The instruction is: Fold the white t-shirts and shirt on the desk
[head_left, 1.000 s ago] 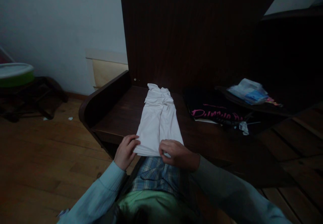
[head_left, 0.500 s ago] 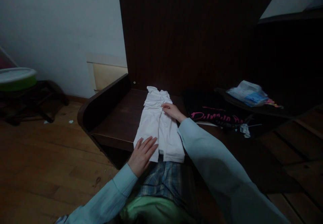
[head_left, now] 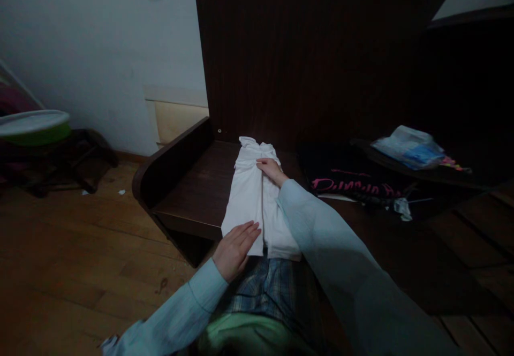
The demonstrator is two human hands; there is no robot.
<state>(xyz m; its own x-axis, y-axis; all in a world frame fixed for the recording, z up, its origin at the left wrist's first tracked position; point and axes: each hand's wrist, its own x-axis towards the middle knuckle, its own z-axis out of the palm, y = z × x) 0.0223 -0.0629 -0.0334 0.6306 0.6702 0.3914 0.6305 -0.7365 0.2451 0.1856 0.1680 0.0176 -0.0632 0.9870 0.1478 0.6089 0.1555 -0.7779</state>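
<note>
A white garment [head_left: 246, 192] lies lengthwise on a dark wooden bench, folded narrow, with a lengthwise gap between two panels and bunched cloth at its far end. I cannot tell what kind of garment it is. My left hand [head_left: 236, 249] rests on its near left part, fingers stretched out flat. Farther up, my right hand [head_left: 272, 171] pinches the cloth just below the bunched part, thumb and fingers closed. The right sleeve covers some of the garment's right side. Its near edge meets the blue plaid cloth [head_left: 261, 286] over my lap.
The bench [head_left: 188, 184] has a raised, rounded left end and a tall dark panel behind. To the right lie a black cloth with pink lettering [head_left: 353, 184] and a blue-white plastic package [head_left: 409, 147]. A green tub [head_left: 38, 134] stands on a low stool at left.
My right hand has drawn a little toward the far end and now pinches the cloth, which looks smoother below the bunching. My left hand stays on the near part. The view has shifted slightly.
</note>
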